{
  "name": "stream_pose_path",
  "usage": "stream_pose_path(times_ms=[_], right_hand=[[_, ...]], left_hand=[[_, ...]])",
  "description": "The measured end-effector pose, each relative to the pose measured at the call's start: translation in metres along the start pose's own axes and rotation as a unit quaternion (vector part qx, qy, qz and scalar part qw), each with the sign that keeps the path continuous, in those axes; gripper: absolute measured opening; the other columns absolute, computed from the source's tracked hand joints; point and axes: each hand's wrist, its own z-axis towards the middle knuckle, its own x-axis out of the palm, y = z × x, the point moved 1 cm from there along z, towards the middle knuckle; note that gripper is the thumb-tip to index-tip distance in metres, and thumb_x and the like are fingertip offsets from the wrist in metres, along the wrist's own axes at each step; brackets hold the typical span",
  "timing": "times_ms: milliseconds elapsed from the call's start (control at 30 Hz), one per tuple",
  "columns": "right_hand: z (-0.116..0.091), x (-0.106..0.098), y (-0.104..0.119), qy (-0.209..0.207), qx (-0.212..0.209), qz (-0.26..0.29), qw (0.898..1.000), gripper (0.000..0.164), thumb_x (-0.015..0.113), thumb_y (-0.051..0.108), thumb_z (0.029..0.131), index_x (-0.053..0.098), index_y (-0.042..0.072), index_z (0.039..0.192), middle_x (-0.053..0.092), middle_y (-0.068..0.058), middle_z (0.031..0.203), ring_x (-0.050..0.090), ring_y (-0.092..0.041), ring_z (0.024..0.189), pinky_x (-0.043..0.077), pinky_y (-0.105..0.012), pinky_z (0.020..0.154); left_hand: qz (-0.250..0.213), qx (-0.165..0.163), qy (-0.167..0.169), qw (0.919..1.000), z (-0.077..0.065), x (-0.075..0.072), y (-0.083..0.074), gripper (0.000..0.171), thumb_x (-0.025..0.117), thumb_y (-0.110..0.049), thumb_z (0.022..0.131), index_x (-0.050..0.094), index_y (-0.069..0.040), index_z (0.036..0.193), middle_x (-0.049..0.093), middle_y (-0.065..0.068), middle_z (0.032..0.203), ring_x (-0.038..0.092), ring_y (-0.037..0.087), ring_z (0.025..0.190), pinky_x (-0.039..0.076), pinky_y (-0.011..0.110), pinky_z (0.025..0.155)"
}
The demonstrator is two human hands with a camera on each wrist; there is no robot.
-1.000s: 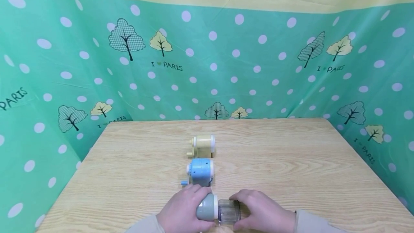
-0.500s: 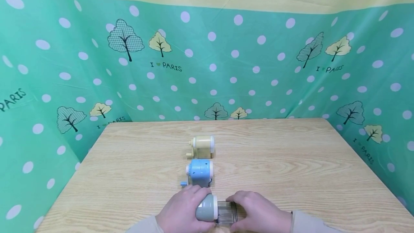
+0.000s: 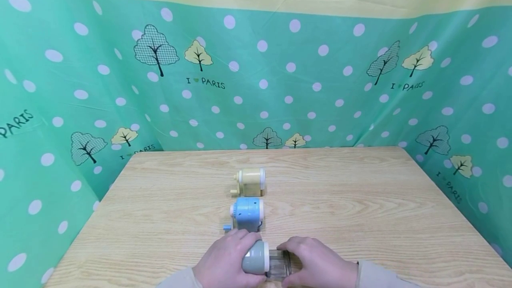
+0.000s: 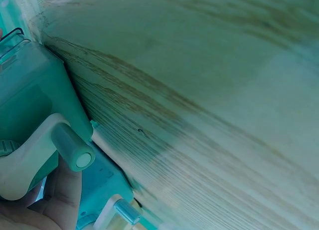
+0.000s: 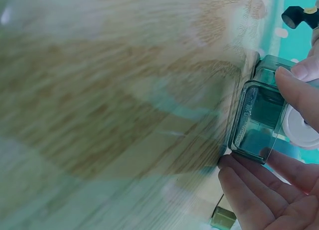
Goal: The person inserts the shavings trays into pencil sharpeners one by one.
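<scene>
At the table's near side a grey-green crank pencil sharpener lies in the grip of my left hand, which wraps its crank side. The crank juts past my fingers in the left wrist view. On the sharpener's right, my right hand holds a clear shavings drawer between thumb and fingers. Part of that drawer sits inside the sharpener body and part sticks out. Through the drawer's clear end, in the right wrist view, no shavings can be made out.
Just beyond my left hand stands a blue crank sharpener, close to the fingers. A cream-yellow one stands behind it in line. The wooden table ends at a green dotted curtain.
My right hand has moved left, pushing the clear drawer further into the grey-green sharpener. My left hand keeps its hold with hardly any movement.
</scene>
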Motion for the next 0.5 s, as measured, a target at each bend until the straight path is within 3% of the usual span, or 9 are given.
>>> stream_pose_path(times_ms=[500], right_hand=[[0.0023, 0.0026, 0.0016, -0.010, -0.015, -0.006, 1.000, 0.060, 0.079, 0.048, 0.076, 0.073, 0.005, 0.117, 0.071, 0.006, 0.109, 0.058, 0.002, 0.094, 0.054, -0.026, 0.078]], left_hand=[[0.004, -0.005, 0.000, 1.0000, 0.0007, 0.0003, 0.0002, 0.055, 0.077, -0.054, 0.074, 0.068, -0.015, 0.112, 0.057, -0.013, 0.091, 0.046, 0.001, 0.078, 0.045, 0.020, 0.060]])
